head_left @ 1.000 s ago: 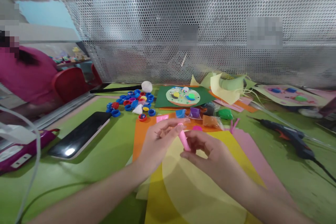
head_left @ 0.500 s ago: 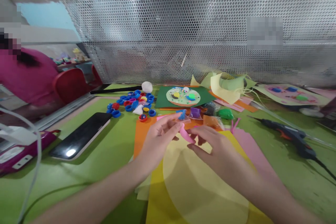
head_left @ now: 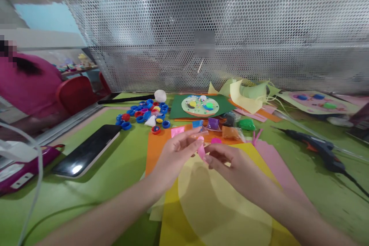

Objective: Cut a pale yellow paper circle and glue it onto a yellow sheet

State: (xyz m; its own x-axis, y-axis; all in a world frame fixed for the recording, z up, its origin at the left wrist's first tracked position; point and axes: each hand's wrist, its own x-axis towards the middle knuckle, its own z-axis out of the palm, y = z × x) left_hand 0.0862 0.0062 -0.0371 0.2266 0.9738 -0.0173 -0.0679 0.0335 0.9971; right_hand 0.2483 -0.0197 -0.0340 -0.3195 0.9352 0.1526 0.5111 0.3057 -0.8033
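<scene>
A small strip of pink modelling clay (head_left: 201,151) is held between my two hands, above the paper. My left hand (head_left: 180,150) pinches its upper end between thumb and fingers. At its lower end, the thumb and fingers of my right hand (head_left: 227,157) close on it. Below lies a pale yellow paper circle (head_left: 225,200) on a yellow sheet (head_left: 174,215). Just beyond my hands are packets of clay: pink (head_left: 177,131), purple (head_left: 213,124), orange (head_left: 230,132) and green (head_left: 246,124). A magenta round piece (head_left: 216,140) shows behind my right fingers.
Bottle caps (head_left: 141,113) cluster at the back left, near a phone (head_left: 88,152) and a power strip (head_left: 29,169). A decorated circle (head_left: 200,106) lies on green card. At right lies a glue gun (head_left: 314,146) with its cord. A perforated metal panel (head_left: 173,27) stands behind.
The pink clay has turned more upright and looks narrower. My right fingers have shifted slightly left and down along it, uncovering the magenta round piece behind.
</scene>
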